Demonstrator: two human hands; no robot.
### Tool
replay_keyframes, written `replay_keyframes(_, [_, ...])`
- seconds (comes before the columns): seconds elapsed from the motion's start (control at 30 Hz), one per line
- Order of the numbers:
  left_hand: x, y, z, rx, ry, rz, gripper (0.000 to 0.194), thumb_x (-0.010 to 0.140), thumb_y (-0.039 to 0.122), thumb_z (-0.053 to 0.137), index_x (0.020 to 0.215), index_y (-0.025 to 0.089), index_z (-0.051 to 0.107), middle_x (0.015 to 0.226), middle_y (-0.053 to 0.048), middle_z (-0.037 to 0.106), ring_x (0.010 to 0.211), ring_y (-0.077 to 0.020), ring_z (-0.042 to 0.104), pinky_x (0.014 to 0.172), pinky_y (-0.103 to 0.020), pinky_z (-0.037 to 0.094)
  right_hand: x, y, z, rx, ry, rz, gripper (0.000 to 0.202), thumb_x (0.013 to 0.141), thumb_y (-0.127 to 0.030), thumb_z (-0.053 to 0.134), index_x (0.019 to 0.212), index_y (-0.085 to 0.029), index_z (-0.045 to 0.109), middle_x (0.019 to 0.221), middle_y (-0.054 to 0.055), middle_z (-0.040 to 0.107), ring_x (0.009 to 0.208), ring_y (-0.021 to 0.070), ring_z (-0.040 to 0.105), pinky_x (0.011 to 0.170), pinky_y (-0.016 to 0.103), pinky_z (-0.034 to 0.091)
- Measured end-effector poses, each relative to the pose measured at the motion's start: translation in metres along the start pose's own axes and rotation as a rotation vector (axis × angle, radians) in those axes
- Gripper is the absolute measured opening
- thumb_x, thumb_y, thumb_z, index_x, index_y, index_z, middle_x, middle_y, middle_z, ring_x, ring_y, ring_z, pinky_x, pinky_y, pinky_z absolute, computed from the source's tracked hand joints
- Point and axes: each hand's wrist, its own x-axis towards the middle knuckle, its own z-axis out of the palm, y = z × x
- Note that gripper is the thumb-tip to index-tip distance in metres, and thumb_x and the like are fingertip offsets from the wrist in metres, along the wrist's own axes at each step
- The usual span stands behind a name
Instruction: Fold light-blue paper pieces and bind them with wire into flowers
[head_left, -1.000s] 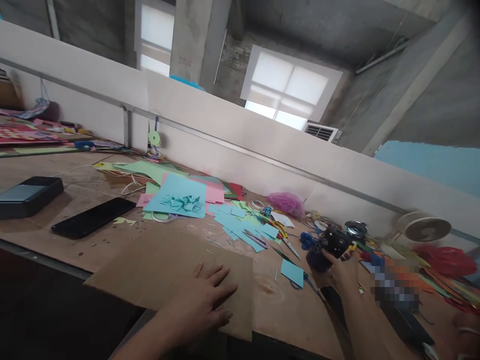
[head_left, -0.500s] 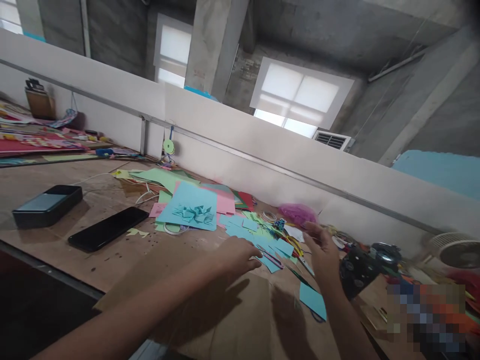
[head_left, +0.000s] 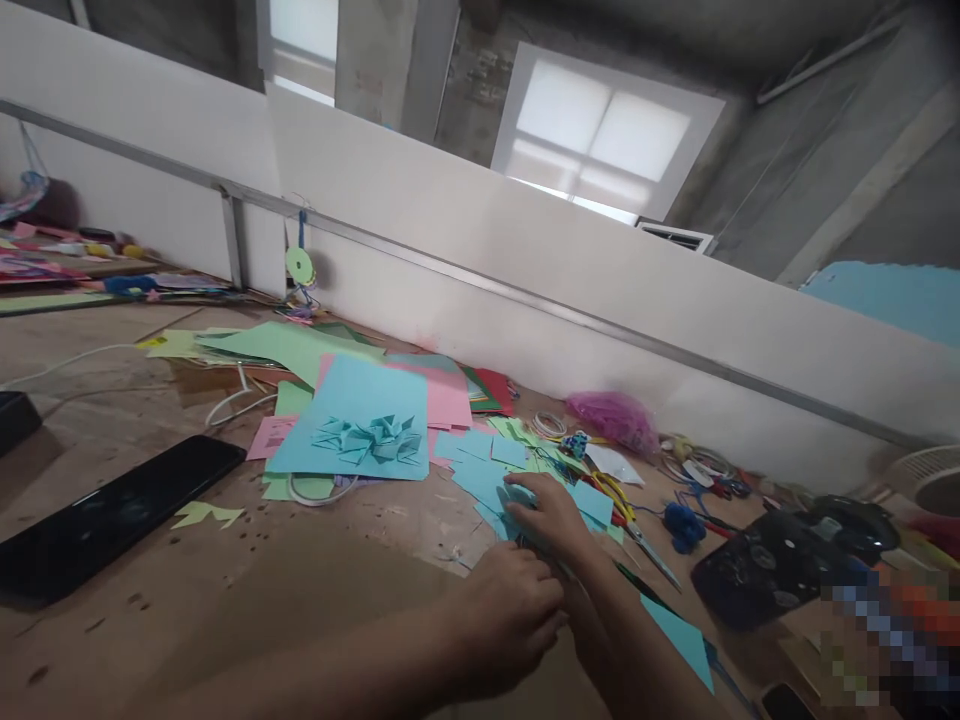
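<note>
paper at right fingertips

paper lies as a loose blue spread on the table, mostly up and left of the right hand, whose fingertips point left at its lower right part. that hand is the nearer one. the pieces overlap at several angles, so the spread shows no clear long axis. right thumb and forefinger stand somewhat parted with blue showing between them; whether they pinch a piece, i cannot tell. the left hand sits just below, fingers curled in, and anything inside it is hidden. scissors lie right of the right hand, long axis slanting down to the right, blades nearer the person than the handles.
</note>
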Motion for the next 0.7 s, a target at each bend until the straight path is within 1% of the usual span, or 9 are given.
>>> replay_keyframes(0.07, [0.000,-0.002,-0.001,-0.057,0.007,-0.046,0.017,0.085,0.029,0.056,0.075,0.018,0.064,0.077,-0.003,0.069,0.076,-0.0195,0.061,0.069,-0.032,0.040,-0.002,0.000,0.002,-0.147,-0.071,-0.011,0.048,0.073,-0.030,0.068,0.120,-0.021,0.065,0.118,0.010,0.068,0.110,0.0293,0.058,0.094,0.040,0.041])
replay_keyframes(0.13, [0.001,-0.002,-0.005,-0.135,0.024,-0.110,0.018,0.086,0.029,0.056,0.074,0.018,0.064,0.076,-0.003,0.070,0.075,-0.0187,0.061,0.067,-0.030,0.039,-0.005,-0.003,0.002,-0.246,-0.102,-0.009,0.050,0.073,-0.033,0.069,0.121,-0.021,0.063,0.115,0.011,0.069,0.108,0.0298,0.059,0.093,0.040,0.041])
replay_keyframes(0.27, [0.004,-0.009,-0.016,-0.348,0.125,-0.361,0.025,0.087,0.029,0.053,0.066,0.018,0.061,0.071,-0.002,0.066,0.068,-0.0156,0.057,0.059,-0.026,0.036,-0.011,-0.014,0.001,-0.295,-0.086,-0.063,0.031,0.076,-0.024,0.063,0.106,-0.023,0.070,0.098,0.008,0.074,0.095,0.0260,0.065,0.092,0.037,0.039])
replay_keyframes(0.33, [0.005,-0.018,-0.019,-0.498,0.210,-0.511,0.030,0.089,0.033,0.049,0.064,0.018,0.057,0.065,0.000,0.060,0.062,-0.0141,0.053,0.054,-0.024,0.035,-0.013,-0.018,-0.001,-0.229,-0.006,-0.059,0.029,0.074,-0.022,0.062,0.101,-0.023,0.072,0.097,0.007,0.075,0.093,0.0256,0.065,0.091,0.036,0.039])
replay_keyframes(0.43, [0.008,-0.039,-0.021,-0.791,0.331,-0.749,0.034,0.089,0.046,0.044,0.070,0.020,0.053,0.060,0.004,0.050,0.051,-0.0123,0.047,0.044,-0.021,0.035,-0.011,-0.015,-0.005,-0.025,0.137,0.075,0.022,0.078,-0.027,0.060,0.093,-0.022,0.075,0.096,0.007,0.075,0.093,0.0268,0.066,0.084,0.035,0.043])
replay_keyframes(0.5, [0.010,-0.053,-0.024,-0.905,0.380,-0.865,0.031,0.084,0.051,0.049,0.078,0.021,0.054,0.062,0.004,0.052,0.049,-0.0125,0.046,0.039,-0.021,0.035,-0.006,-0.010,-0.009,0.186,0.227,0.151,0.024,0.082,-0.033,0.058,0.092,-0.021,0.075,0.094,0.005,0.075,0.091,0.0265,0.066,0.082,0.035,0.046])
replay_keyframes(0.57, [0.012,-0.061,-0.031,-0.952,0.417,-0.931,0.033,0.080,0.053,0.053,0.080,0.020,0.055,0.068,0.001,0.058,0.055,-0.0144,0.052,0.041,-0.022,0.039,-0.001,-0.007,-0.012,0.369,0.291,0.171,0.025,0.083,-0.036,0.058,0.094,-0.021,0.075,0.094,0.004,0.075,0.091,0.0261,0.066,0.082,0.035,0.047])
replay_keyframes(0.6, [0.013,-0.063,-0.036,-0.960,0.422,-0.938,0.034,0.080,0.053,0.053,0.083,0.020,0.057,0.076,-0.002,0.063,0.063,-0.0160,0.057,0.046,-0.023,0.042,0.000,-0.007,-0.014,0.418,0.319,0.162,0.025,0.083,-0.036,0.059,0.095,-0.021,0.075,0.094,0.004,0.075,0.091,0.0258,0.066,0.082,0.035,0.048])
replay_keyframes(0.7, [0.016,-0.064,-0.048,-0.941,0.318,-0.844,0.043,0.083,0.054,0.048,0.108,0.021,0.061,0.103,-0.009,0.070,0.089,-0.0214,0.065,0.066,-0.029,0.050,-0.001,-0.018,-0.015,0.384,0.376,0.064,0.022,0.085,-0.033,0.061,0.101,-0.025,0.073,0.103,0.004,0.073,0.099,0.0252,0.063,0.089,0.038,0.045])
